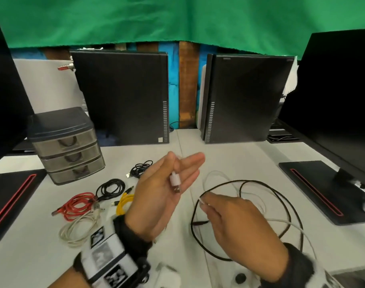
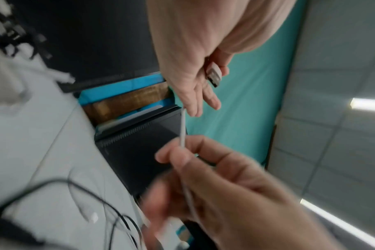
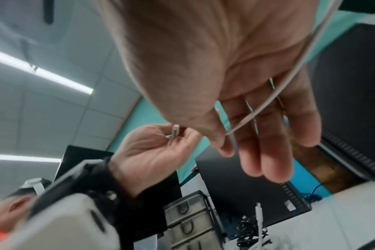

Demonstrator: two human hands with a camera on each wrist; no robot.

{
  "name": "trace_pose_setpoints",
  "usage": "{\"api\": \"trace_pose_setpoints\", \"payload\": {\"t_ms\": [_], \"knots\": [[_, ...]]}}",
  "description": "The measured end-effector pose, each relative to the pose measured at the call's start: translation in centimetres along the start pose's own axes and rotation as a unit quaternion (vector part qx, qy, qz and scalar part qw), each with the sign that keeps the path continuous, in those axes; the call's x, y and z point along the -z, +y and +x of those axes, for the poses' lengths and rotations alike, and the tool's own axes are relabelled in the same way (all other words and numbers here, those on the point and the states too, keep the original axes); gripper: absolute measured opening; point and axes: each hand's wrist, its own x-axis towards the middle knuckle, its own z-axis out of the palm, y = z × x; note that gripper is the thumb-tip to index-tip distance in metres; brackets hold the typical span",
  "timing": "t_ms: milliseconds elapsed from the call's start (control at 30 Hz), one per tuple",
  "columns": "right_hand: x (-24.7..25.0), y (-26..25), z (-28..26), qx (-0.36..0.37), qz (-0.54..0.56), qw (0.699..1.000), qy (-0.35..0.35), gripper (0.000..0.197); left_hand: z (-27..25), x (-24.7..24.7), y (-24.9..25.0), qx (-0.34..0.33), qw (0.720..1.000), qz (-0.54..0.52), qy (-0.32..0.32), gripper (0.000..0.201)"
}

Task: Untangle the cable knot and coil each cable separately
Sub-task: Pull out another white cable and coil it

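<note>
The left hand (image 1: pixel 162 196) is raised palm-up with fingers nearly straight; the white USB plug (image 1: pixel 175 182) lies on them, pinned by the thumb. The right hand (image 1: pixel 237 227) pinches the thin white cable (image 1: pixel 289 222) between thumb and forefinger, remaining fingers loosely extended. This cable trails back past the right wrist and crosses the looped black cable (image 1: pixel 266 188) lying on the white table (image 1: pixel 239 154). Coiled red, yellow, black and beige cables lie left of the hands.
</note>
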Motion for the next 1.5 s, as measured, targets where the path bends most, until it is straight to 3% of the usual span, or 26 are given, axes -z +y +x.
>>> {"api": "trace_pose_setpoints", "payload": {"t_ms": [33, 100, 167, 233, 267, 300, 333, 433, 567, 700, 867, 1000, 1100, 1233, 1333, 1400, 1500], "knots": [[0.4, 0.0, -0.1, -0.008, 0.035, 0.999, -0.040, 0.011, 0.5, -0.1, -0.3, -0.027, 0.998, 0.054, -0.001, 0.031], [1.4, 0.4, -0.5, -0.002, 0.039, 0.999, -0.027, 0.013, 1.7, -0.3, -1.0, -0.107, 0.969, 0.223, 0.006, 0.035], [2.5, 1.2, -0.8, 0.009, -0.001, 1.000, -0.003, 0.022, 2.6, -0.1, -2.0, -0.181, 0.902, 0.393, -0.009, 0.032], [3.4, 2.2, -1.0, 0.032, -0.027, 0.998, 0.042, 0.028, 2.9, 0.5, -3.1, -0.208, 0.832, 0.511, -0.048, 0.030], [3.8, 2.8, -1.2, 0.048, -0.033, 0.995, 0.078, 0.026, 2.6, 0.6, -3.5, -0.203, 0.809, 0.547, -0.069, 0.030], [4.4, 3.3, -1.3, 0.065, -0.026, 0.991, 0.117, 0.022, 2.3, 0.6, -3.7, -0.183, 0.804, 0.559, -0.091, 0.032], [4.8, 3.8, -1.3, 0.077, -0.011, 0.986, 0.146, 0.019, 1.9, 0.3, -3.8, -0.146, 0.817, 0.546, -0.115, 0.033], [5.4, 5.7, -0.9, 0.105, 0.055, 0.969, 0.216, 0.025, 0.7, -1.3, -2.6, -0.004, 0.897, 0.403, -0.180, 0.038], [4.6, 7.0, 0.3, 0.087, 0.172, 0.941, 0.277, 0.031, 0.5, -3.5, -0.6, 0.008, 0.958, 0.183, -0.222, 0.035], [3.6, 6.4, 0.7, 0.086, 0.223, 0.938, 0.252, 0.031, 1.1, -5.6, -0.1, -0.018, 0.970, 0.080, -0.231, 0.030], [3.7, 6.8, 0.6, 0.054, 0.200, 0.953, 0.222, 0.024, 3.1, -7.8, 0.6, -0.052, 0.985, 0.007, -0.165, 0.030], [4.4, 7.1, 0.0, 0.018, 0.216, 0.960, 0.179, 0.026, 5.1, -9.1, 1.0, -0.135, 0.984, 0.078, -0.089, 0.030], [5.9, 6.9, -0.7, 0.015, 0.238, 0.956, 0.171, 0.018, 5.8, -9.8, 0.5, -0.247, 0.939, 0.238, -0.035, 0.029], [8.6, 6.6, -2.0, 0.010, 0.321, 0.934, 0.158, 0.019, 6.4, -9.1, -0.5, -0.385, 0.820, 0.421, -0.053, 0.022], [10.2, 6.7, -3.0, -0.007, 0.368, 0.911, 0.186, 0.024, 6.7, -8.0, -1.2, -0.425, 0.742, 0.512, -0.081, 0.017], [10.6, 6.9, -3.4, -0.004, 0.365, 0.907, 0.212, 0.031, 6.5, -7.7, -1.7, -0.428, 0.714, 0.546, -0.091, 0.020], [10.8, 6.2, -3.5, 0.011, 0.363, 0.902, 0.232, 0.012, 6.0, -7.5, -2.3, -0.427, 0.696, 0.570, -0.095, 0.026]]}}
